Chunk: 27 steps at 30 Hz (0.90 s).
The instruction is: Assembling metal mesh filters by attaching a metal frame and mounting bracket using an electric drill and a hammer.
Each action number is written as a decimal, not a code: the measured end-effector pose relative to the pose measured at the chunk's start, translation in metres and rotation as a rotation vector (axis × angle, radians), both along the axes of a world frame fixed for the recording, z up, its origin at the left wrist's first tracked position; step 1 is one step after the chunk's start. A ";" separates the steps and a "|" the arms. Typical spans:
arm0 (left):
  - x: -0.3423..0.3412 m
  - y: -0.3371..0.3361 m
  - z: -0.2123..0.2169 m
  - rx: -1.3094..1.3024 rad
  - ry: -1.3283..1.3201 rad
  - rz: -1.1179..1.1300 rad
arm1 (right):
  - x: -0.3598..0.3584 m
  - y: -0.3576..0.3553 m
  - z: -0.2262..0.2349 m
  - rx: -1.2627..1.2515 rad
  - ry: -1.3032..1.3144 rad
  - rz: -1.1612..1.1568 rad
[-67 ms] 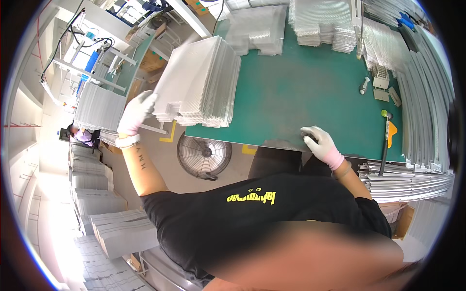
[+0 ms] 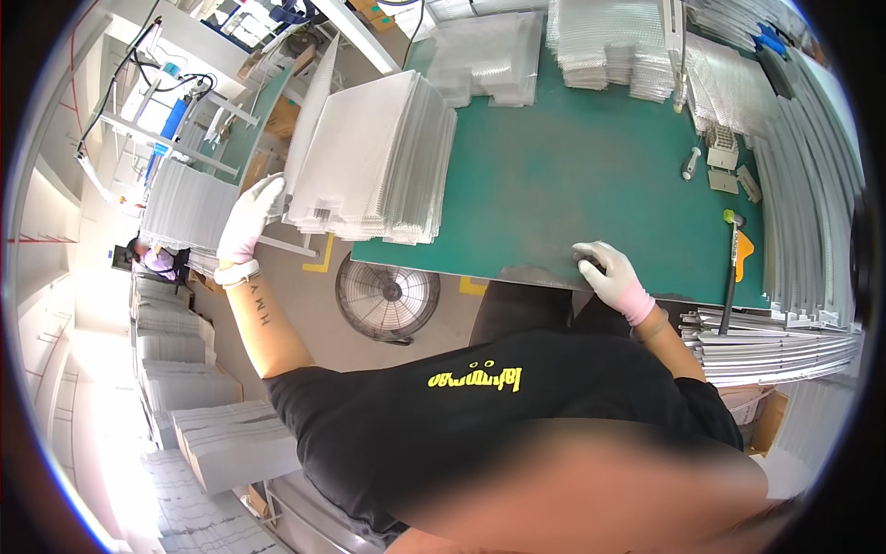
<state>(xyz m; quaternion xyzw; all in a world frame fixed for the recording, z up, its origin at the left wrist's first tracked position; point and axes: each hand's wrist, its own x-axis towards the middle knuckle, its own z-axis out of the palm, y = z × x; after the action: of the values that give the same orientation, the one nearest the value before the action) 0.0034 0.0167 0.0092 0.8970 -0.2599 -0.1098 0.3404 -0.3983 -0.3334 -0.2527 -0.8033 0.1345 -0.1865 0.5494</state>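
My left hand (image 2: 251, 218), in a white glove with a pink cuff, is at the left side of a stack of pale textured sheets (image 2: 362, 152). Its fingers are at the lower edge of one thin sheet (image 2: 312, 125), which stands tilted up along the stack's left side. The exact grip is partly hidden. The stack lies on the left part of the green tabletop (image 2: 526, 185) and has notched near edges. My right hand (image 2: 611, 277), gloved alike, rests at the table's front edge, fingers loosely bent and apart from the thumb, with nothing visible in it.
More clear sheets (image 2: 484, 55) and another stack (image 2: 614, 46) lie along the far side. At right are a screwdriver (image 2: 690, 163), a hammer (image 2: 731, 268), an orange-handled tool (image 2: 744, 247) and long metal strips (image 2: 812, 194). A floor fan (image 2: 389, 291) stands below the table's left front edge.
My left hand has shifted slightly left and its fingers have straightened upward. The thin sheet now stands out from the stack's left side. My right hand stays in place.
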 end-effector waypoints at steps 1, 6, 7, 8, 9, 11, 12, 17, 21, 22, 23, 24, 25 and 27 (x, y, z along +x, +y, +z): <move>0.000 0.004 0.000 -0.006 -0.002 -0.002 | -0.002 -0.003 0.000 -0.006 -0.002 -0.002; -0.080 -0.003 0.015 -0.625 -0.023 0.067 | -0.014 -0.009 -0.002 -0.071 -0.070 -0.081; -0.110 -0.010 0.014 -0.492 -0.178 -0.083 | -0.015 -0.011 0.003 -0.070 -0.076 -0.084; -0.151 -0.014 0.017 -0.344 -0.345 -0.204 | -0.015 -0.013 0.013 -0.144 -0.184 -0.166; -0.167 -0.032 -0.002 -0.255 -0.244 -0.123 | -0.017 -0.010 0.019 -0.239 -0.262 -0.302; -0.209 -0.080 -0.033 0.015 -0.432 -0.206 | -0.017 -0.011 0.026 -0.371 -0.476 -0.520; -0.224 -0.100 -0.053 0.094 -0.573 -0.324 | -0.013 -0.012 0.031 -0.409 -0.564 -0.553; -0.246 -0.166 -0.146 0.397 -0.283 -0.478 | 0.013 -0.017 0.060 -0.707 -0.367 -0.415; -0.249 -0.182 -0.180 0.282 -0.058 -0.770 | 0.030 -0.024 0.011 -0.588 0.044 -0.157; -0.245 -0.185 -0.185 0.218 -0.041 -0.880 | 0.031 -0.028 0.005 -0.588 0.048 -0.154; -0.242 -0.184 -0.187 0.217 -0.036 -0.878 | 0.032 -0.032 0.000 -0.667 0.093 -0.027; -0.239 -0.183 -0.188 0.224 0.097 -0.904 | 0.031 -0.035 -0.003 -0.744 0.137 0.103; -0.233 -0.182 -0.189 0.230 0.227 -0.928 | 0.029 -0.037 -0.004 -0.745 0.139 0.104; -0.223 -0.174 -0.210 0.278 0.310 -0.952 | 0.016 -0.031 -0.002 -0.820 0.265 0.222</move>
<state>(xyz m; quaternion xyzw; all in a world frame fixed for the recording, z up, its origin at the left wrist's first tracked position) -0.2196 -0.1575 -0.2008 0.6892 -0.5689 -0.4173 0.1650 -0.3826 -0.3647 -0.2543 -0.9813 0.0314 -0.0597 0.1800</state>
